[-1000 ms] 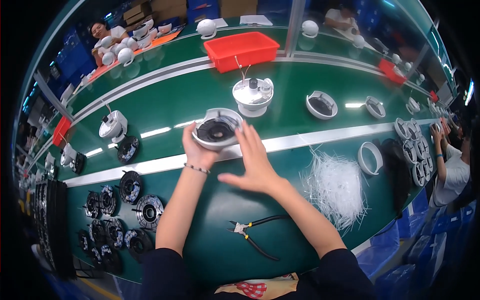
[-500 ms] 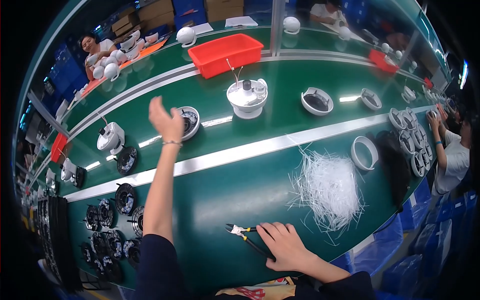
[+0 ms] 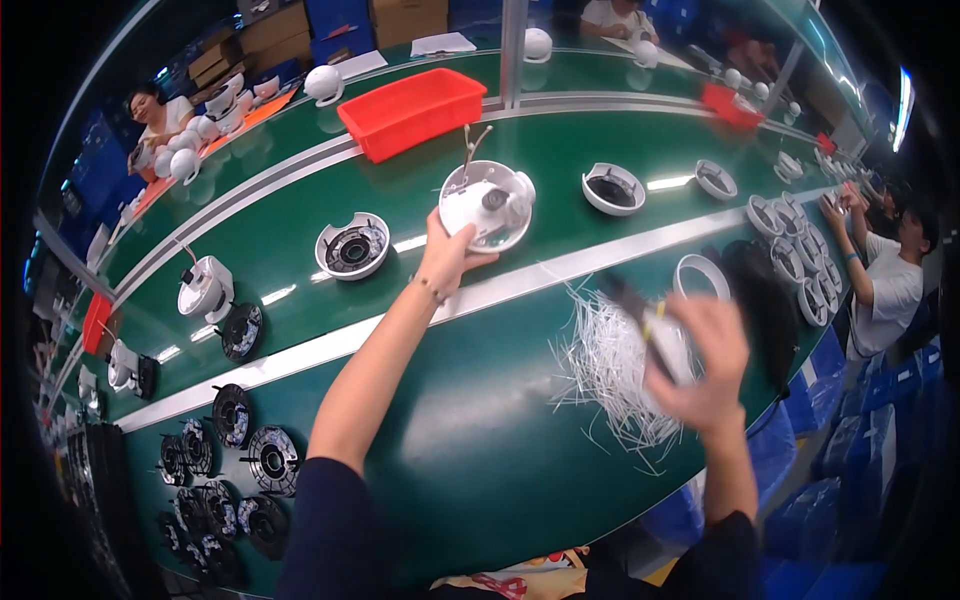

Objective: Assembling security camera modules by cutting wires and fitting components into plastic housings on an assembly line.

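Observation:
My left hand (image 3: 446,256) is closed on the near left side of a white camera housing (image 3: 470,207) with a dark lens and thin wires rising from it. The housing is tipped toward me, over the far green surface; whether it still touches that surface I cannot tell. In my right hand (image 3: 712,372) is a pair of diagonal cutters (image 3: 655,335), blurred by motion, raised above a heap of clear-white plastic strips (image 3: 602,385). A white ring-shaped cover (image 3: 692,268) lies just beyond the right hand.
Black round parts (image 3: 272,460) lie in a cluster at the near left. White bowl-shaped housings (image 3: 350,262) and a red bin (image 3: 410,122) stand on the far green surface. White covers (image 3: 805,250) are grouped at right, near a co-worker (image 3: 890,290). Another person (image 3: 170,115) sits at far left.
My left hand has moved right from beside the bowl-shaped housing and taken hold of the camera housing, which is now tilted. My right hand has lifted the cutters off the table, up and right.

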Action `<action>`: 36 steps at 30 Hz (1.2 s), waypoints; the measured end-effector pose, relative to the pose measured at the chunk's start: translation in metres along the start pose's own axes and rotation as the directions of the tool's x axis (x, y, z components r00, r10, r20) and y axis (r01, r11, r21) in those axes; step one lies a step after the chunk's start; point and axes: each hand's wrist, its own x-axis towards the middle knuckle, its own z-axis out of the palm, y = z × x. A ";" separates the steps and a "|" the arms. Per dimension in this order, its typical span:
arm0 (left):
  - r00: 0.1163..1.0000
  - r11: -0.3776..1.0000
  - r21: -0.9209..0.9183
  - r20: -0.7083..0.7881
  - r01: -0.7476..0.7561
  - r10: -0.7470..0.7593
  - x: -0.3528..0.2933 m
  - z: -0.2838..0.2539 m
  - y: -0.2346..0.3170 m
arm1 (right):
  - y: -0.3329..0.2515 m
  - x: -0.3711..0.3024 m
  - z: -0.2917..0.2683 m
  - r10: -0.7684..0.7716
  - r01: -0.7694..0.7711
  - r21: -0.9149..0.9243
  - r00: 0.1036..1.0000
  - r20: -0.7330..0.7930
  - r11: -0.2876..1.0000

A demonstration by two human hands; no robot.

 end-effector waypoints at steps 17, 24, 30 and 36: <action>0.985 0.986 0.162 0.171 -0.028 0.000 -0.104 0.017 0.034 | 0.008 0.110 0.051 -0.411 0.562 -0.306 0.800 0.437 0.769; 0.976 0.995 0.104 0.218 0.001 -0.023 -0.100 0.033 0.020 | 0.024 0.101 0.044 -0.377 0.565 -0.346 0.793 0.478 0.749; 0.990 0.999 0.034 0.136 -0.039 0.034 -0.058 0.017 0.005 | 0.008 0.076 0.007 -0.316 0.339 -0.097 0.928 0.196 0.936; 0.986 0.869 -0.468 0.037 0.163 -0.166 0.022 0.035 -0.012 | -0.052 -0.002 0.037 -0.352 0.211 0.369 0.858 0.374 0.905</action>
